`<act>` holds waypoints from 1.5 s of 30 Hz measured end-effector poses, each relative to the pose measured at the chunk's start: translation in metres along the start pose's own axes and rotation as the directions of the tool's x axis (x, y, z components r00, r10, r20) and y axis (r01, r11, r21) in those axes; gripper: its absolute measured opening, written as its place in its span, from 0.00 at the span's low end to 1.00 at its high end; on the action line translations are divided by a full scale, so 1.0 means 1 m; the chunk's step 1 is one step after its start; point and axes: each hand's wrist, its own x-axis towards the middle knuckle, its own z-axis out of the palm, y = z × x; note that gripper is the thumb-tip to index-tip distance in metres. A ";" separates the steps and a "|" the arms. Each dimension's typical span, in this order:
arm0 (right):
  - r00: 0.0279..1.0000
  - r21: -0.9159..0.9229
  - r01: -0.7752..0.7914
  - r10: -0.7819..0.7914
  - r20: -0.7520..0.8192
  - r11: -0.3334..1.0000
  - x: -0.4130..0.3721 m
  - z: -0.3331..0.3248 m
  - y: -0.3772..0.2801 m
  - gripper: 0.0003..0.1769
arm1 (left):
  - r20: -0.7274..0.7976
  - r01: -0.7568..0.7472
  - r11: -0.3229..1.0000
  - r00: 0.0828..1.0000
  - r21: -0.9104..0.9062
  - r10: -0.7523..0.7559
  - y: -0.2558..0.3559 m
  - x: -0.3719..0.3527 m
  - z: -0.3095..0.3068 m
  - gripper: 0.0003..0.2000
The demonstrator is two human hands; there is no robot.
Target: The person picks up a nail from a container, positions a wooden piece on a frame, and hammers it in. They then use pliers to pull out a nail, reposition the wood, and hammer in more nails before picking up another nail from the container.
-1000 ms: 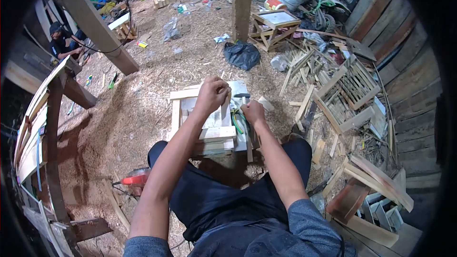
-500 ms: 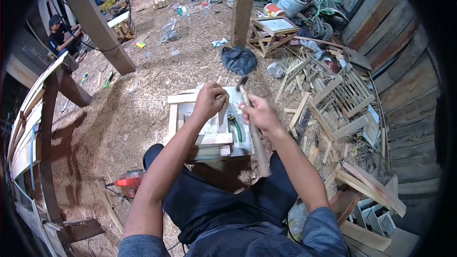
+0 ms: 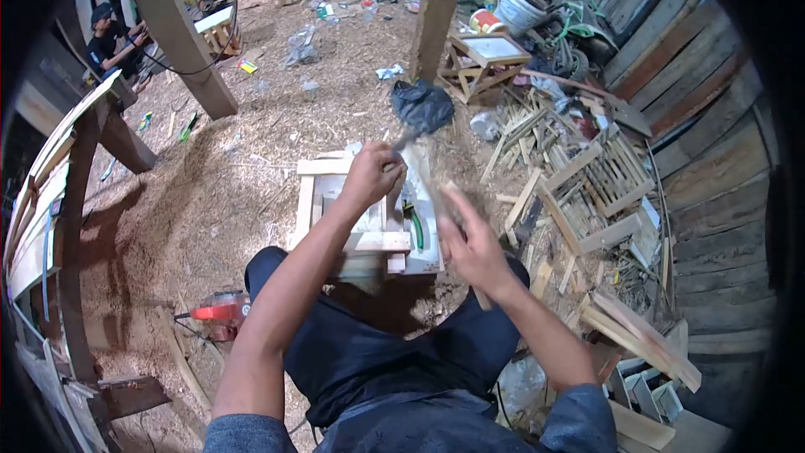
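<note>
My right hand (image 3: pixel 476 252) grips a hammer (image 3: pixel 426 183) by its wooden handle, blurred by motion, with the head up near my left fingers. Pinched together over the far side of a small wooden frame (image 3: pixel 305 210) is my left hand (image 3: pixel 373 176); whatever sits between its fingertips is too small to make out. The frame of pale slats lies on a low work surface (image 3: pixel 426 260) in front of my knees. Green-handled pliers (image 3: pixel 418 228) rest on that surface, just right of the frame.
A red power tool (image 3: pixel 220 313) lies on the shavings at left. Wooden posts (image 3: pixel 436 17) rise ahead. Scrap wood and a slatted frame (image 3: pixel 599 172) heap up at right. Beyond are a black plastic bag (image 3: pixel 422 106) and a small wooden stool (image 3: pixel 486 59). Another person (image 3: pixel 109 42) sits far left.
The hammer has swung, its head now further left and nearer my left hand. My right hand has moved slightly down and to the right. The left hand keeps about the same place.
</note>
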 end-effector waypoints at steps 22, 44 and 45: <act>0.989 -0.137 -0.003 0.023 0.147 0.991 -0.011 -0.015 0.002 0.27 | 0.019 0.140 0.984 0.990 -0.112 -0.139 0.001 0.002 0.004 0.06; 0.992 -0.139 -0.032 0.048 0.115 0.990 -0.008 -0.019 -0.004 0.27 | 0.126 0.089 0.991 0.989 -0.103 -0.075 -0.002 0.003 -0.004 0.08; 0.997 -0.114 -0.046 0.053 0.062 0.992 -0.008 -0.019 -0.002 0.27 | 0.151 0.078 0.992 0.987 -0.100 -0.062 -0.003 0.003 -0.004 0.10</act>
